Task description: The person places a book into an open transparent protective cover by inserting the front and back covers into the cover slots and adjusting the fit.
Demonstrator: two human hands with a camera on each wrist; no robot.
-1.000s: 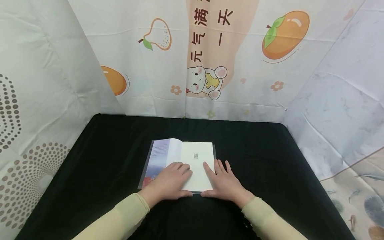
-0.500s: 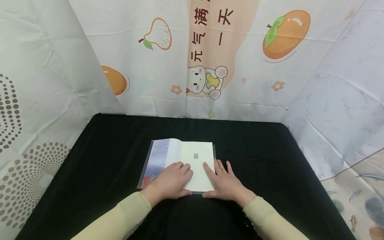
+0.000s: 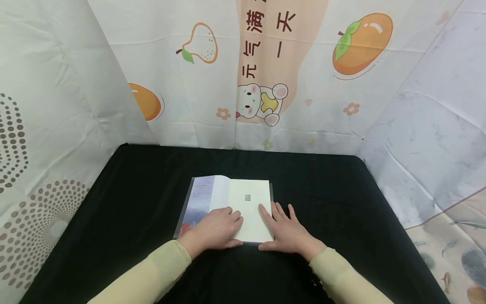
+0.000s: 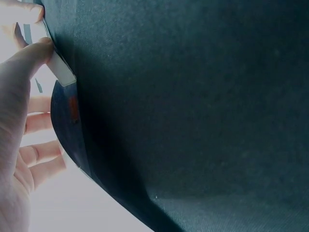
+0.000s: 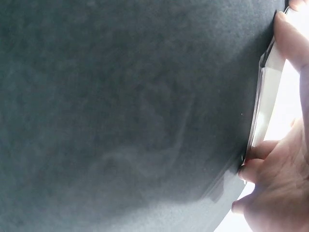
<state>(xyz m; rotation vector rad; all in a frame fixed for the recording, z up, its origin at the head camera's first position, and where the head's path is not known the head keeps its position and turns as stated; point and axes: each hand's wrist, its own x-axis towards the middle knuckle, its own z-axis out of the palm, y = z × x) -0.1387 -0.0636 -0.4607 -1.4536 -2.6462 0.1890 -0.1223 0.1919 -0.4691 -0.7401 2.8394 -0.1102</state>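
Observation:
An open book (image 3: 252, 223) lies on the black-covered table, with a bluish printed flap (image 3: 201, 198) on its left and a pale page bearing a small square code (image 3: 247, 197) on its right. My left hand (image 3: 214, 228) rests across the inner fold, its fingertips on the page and its thumb at the near edge. At the right edge, my right hand (image 3: 286, 230) lies with spread fingers, index on the page and thumb by the near corner. Both wrist views show the thumbs, left thumb (image 4: 36, 55) and right thumb (image 5: 289, 41), against the page block's edge.
A black cloth (image 3: 322, 185) covers the table around the book. Behind it hangs a white curtain (image 3: 182, 93) with printed fruit and a bear. Pale fabric sheets (image 3: 429, 126) hang at both sides.
My right hand has slid slightly to the right along the book's edge. The left hand's fingers have shifted a little on the page. The book stays where it was.

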